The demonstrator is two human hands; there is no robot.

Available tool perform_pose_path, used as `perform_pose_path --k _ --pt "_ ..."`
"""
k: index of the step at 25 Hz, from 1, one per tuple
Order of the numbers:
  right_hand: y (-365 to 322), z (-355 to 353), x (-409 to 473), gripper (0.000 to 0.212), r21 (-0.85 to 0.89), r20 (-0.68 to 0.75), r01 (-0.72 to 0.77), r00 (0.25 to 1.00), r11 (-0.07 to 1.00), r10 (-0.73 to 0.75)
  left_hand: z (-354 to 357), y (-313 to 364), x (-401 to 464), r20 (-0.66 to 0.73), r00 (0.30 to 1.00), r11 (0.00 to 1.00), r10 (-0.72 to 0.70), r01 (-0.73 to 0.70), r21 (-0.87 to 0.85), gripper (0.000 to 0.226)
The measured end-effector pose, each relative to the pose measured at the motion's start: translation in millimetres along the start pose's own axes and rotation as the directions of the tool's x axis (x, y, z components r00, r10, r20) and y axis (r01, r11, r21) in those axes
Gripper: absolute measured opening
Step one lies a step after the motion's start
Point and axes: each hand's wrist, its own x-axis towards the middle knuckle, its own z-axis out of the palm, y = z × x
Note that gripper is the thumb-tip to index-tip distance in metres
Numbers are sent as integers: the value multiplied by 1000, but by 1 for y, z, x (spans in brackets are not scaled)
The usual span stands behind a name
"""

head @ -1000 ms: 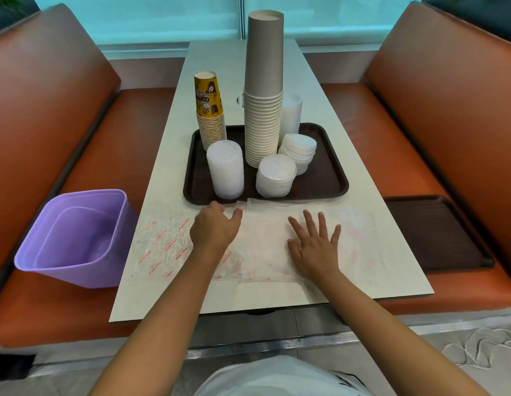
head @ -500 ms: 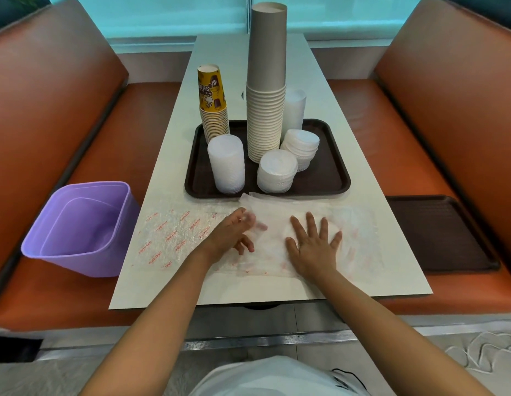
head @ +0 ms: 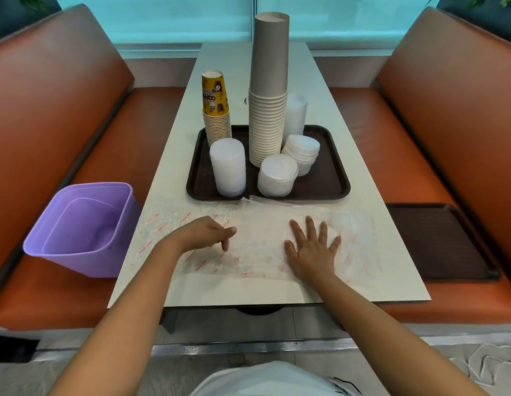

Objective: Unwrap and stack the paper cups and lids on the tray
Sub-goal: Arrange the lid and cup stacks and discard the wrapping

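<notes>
The cups (head: 268, 90) and lids (head: 228, 167) already stand stacked on the tray (head: 334, 178) mid-table. Empty wrappers (head: 260, 238) lie along the near edge, the right hand (head: 311, 250) flat on them, fingers spread; the left hand (head: 207, 234) loosely curled, holding nothing. Next, probably: gather the wrappers for the bin (head: 82, 227).

left hand (head: 204, 234): held palm down, fingers loosely curled, index fingertip pointed downward | right hand (head: 311, 250): laid flat, 5 fingers spread | both forearms extended far from near edge
</notes>
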Motion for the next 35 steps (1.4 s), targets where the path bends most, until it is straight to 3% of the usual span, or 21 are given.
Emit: perform_pose_path --k 2,3,4,5,7,9,14,16,18,19,20,22,24,25,26,28,30,32,35 --pt "1 -1 0 57 -4 -2 -1 1000 1000 1 7 3 4 -88 990 917 107 -132 -377 32" --pt "2 -1 0 57 -7 3 0 1000 1000 0 14 8 6 -120 983 792 142 -186 -581 25" --pt "2 -1 0 57 -11 9 1 1000 1000 -1 22 13 8 -124 978 674 166 -204 -710 23" --pt "1 -1 0 57 -14 15 4 1000 1000 -3 31 16 11 -103 979 624 176 -192 -757 32" --pt "0 -1 -1 57 -11 17 3 1000 1000 -3 45 22 13 26 985 747 169 -111 -655 57" --pt "0 -2 -1 57 -4 12 2 1000 1000 -2 53 22 13 133 978 912 162 -97 -400 64" --pt "0 -1 0 57 6 9 1 1000 1000 -1 35 7 7 49 996 972 70 -57 -229 60" --pt "0 -1 0 57 10 5 -2 1000 1000 2 10 0 1 62 996 997 -62 64 -33 51" --pt "0 -1 0 57 6 11 -1 1000 1000 0 -12 -3 -7 -22 978 939 -207 205 277 45" --pt "0 -1 -1 57 -1 16 1 1000 1000 -1 -16 1 -10 -147 966 900 -212 252 356 43" --pt "0 0 -2 58 -7 19 1 1000 1000 -1 -12 10 -11 -305 944 909 -129 235 344 41" --pt "-1 0 -3 58 -13 26 -2 1000 1000 2 17 43 -8 -526 833 976 169 -67 206 37" --pt "-1 -2 -2 57 -14 30 -2 1000 1000 3 59 76 1 -435 801 911 410 -336 241 39" --pt "-1 -2 -2 56 -15 35 0 999 1000 0 81 81 8 -311 839 883 447 -358 305 44" --pt "0 -2 -3 55 -6 29 7 1000 1000 -6 97 75 17 -198 893 869 405 -308 386 48" --pt "3 -4 -5 56 45 25 29 999 999 -30 105 45 34 -131 958 842 254 -152 517 50" --pt "9 -4 -6 64 84 13 43 999 996 -45 102 12 42 -161 972 825 170 -51 563 53" --pt "17 -5 -1 59 96 -1 9 1000 995 -9 93 -4 42 -193 971 829 144 -12 559 62" --pt "31 -7 4 50 112 -33 -102 994 988 107 75 -16 39 -200 971 830 129 4 557 95"
